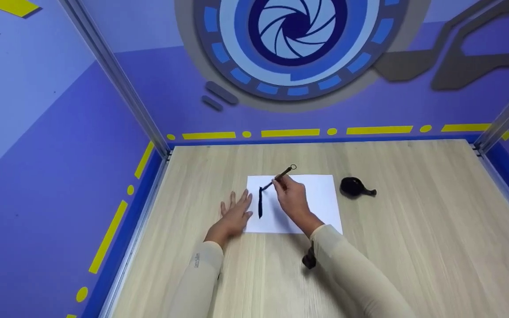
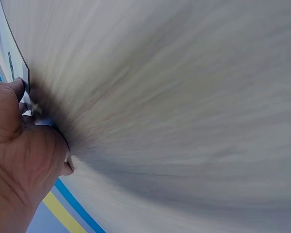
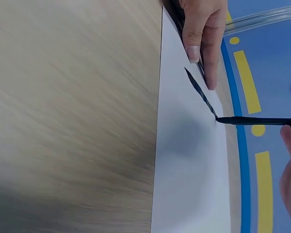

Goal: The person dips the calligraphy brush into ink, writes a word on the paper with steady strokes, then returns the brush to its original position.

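White paper (image 1: 320,207) lies on the wooden table, with one black vertical stroke (image 1: 260,205) on its left part. The right hand (image 1: 293,198) pinches a dark brush (image 1: 283,173) with a small ring at its top end; in the right wrist view the tip of the brush (image 3: 252,121) touches the upper end of the stroke (image 3: 199,90). Fingers spread, the left hand (image 1: 235,216) rests flat at the paper's left edge, partly on the table. The left wrist view shows the left hand (image 2: 24,155) from its palm side.
A black dish with a short handle (image 1: 351,187) stands right of the paper. Another small black object (image 1: 309,259) lies near the right forearm, partly hidden by the sleeve. Printed blue-purple panels (image 1: 148,92) with metal corner posts enclose the table.
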Demonstrator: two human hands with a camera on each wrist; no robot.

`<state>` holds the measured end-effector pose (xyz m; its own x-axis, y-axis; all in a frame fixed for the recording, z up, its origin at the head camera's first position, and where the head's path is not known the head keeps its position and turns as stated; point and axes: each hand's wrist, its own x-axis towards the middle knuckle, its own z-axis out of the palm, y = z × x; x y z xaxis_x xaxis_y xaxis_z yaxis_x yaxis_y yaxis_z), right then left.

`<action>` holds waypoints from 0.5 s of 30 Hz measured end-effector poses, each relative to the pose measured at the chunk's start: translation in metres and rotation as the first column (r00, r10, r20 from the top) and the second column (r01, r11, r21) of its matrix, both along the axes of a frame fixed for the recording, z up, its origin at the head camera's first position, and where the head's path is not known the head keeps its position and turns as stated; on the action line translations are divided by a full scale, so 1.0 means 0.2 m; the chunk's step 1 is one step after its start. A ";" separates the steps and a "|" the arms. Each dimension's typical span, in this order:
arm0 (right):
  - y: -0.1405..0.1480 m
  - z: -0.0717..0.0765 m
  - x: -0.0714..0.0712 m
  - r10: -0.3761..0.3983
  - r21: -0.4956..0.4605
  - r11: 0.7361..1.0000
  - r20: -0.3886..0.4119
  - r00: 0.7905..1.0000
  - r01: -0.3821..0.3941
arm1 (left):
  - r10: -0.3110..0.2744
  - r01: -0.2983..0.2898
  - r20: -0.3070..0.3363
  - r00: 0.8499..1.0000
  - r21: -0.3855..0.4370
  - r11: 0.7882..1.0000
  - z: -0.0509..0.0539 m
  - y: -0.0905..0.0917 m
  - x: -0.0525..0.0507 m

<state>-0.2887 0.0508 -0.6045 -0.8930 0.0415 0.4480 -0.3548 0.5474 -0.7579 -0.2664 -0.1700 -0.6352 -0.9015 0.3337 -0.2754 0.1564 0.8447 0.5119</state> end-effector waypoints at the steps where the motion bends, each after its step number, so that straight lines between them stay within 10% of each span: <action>1: 0.00 0.00 0.00 0.006 0.008 1.000 0.000 1.000 -0.006 | -0.001 0.001 -0.001 1.000 -0.001 1.000 0.00 0.00 0.00; 15: -0.01 0.01 -0.02 0.069 0.105 0.993 -0.087 0.994 -0.059 | -0.001 0.001 -0.004 1.000 -0.006 1.000 -0.02 -0.01 -0.01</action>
<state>-0.2933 0.0479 -0.6034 -0.8484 -0.0642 0.5255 -0.4556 0.5940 -0.6630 -0.2691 -0.1713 -0.6383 -0.9023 0.3330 -0.2738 0.1592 0.8476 0.5062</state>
